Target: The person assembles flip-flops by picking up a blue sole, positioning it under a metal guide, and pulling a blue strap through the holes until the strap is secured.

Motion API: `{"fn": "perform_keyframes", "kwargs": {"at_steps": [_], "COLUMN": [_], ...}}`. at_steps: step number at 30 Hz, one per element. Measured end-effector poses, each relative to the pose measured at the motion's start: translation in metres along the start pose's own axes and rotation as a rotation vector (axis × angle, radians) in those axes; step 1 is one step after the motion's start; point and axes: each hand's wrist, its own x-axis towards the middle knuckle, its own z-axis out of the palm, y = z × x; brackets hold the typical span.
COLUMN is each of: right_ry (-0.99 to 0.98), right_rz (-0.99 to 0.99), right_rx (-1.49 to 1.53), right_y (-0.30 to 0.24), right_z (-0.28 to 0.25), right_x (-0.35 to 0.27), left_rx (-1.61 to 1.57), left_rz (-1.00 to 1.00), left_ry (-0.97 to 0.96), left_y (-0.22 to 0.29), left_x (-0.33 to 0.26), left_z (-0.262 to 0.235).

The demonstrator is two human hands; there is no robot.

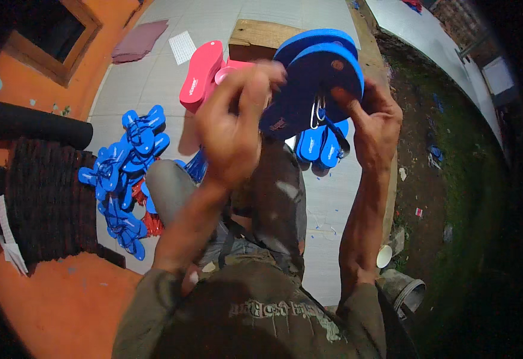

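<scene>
My right hand point(372, 122) grips a pair of blue flip-flop soles point(327, 69) stacked one behind the other, its thumb on the near face. A thin white loop point(317, 112) and a dark blue strap point(334, 127) hang by the sole, close to that thumb. At the left edge of the soles is my left hand point(231, 122), smeared by motion, with its fingers curled together. Whatever lies between those fingers is too blurred to make out. Below the held pair, more blue flip-flops point(312, 145) lie side by side on the tiles.
Pink soles point(200, 75) lie beyond my left hand, near a wooden block point(258, 37). A heap of blue flip-flops point(121, 173) spreads at the left, beside a dark stack point(49, 203) and a black roll point(37, 125). A bucket point(406, 293) stands off the tiles at the right.
</scene>
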Motion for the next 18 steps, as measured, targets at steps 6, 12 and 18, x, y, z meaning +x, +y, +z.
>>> {"fn": "perform_keyframes", "kwargs": {"at_steps": [6,12,18], "right_ry": [-0.111,-0.035,0.186], "right_rz": [0.008,0.111,0.011], "right_rx": [0.085,-0.103,-0.083], "right_y": [-0.012,-0.021,-0.024], "right_z": [-0.006,0.012,0.021], "right_x": [0.0,0.003,-0.03], "left_rx": [0.181,-0.043,0.114], "left_rz": [0.081,-0.164,0.041], "left_ry": [-0.1,-0.081,-0.014], "left_y": [-0.024,-0.035,-0.003], "left_x": [0.01,0.022,0.001], "left_z": [0.032,0.048,0.034]}}
